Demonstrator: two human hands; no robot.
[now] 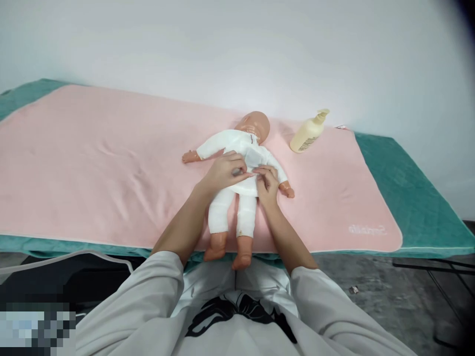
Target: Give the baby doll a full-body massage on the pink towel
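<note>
Hands [226, 170] [268, 182] over white-clad doll [245, 188] on pink mat [111, 173]

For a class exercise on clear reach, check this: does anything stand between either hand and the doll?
Nothing visible does. The left hand and right hand are both already at the front of the doll. The pump bottle is off to the right on the pink mat, apart from both.
</note>
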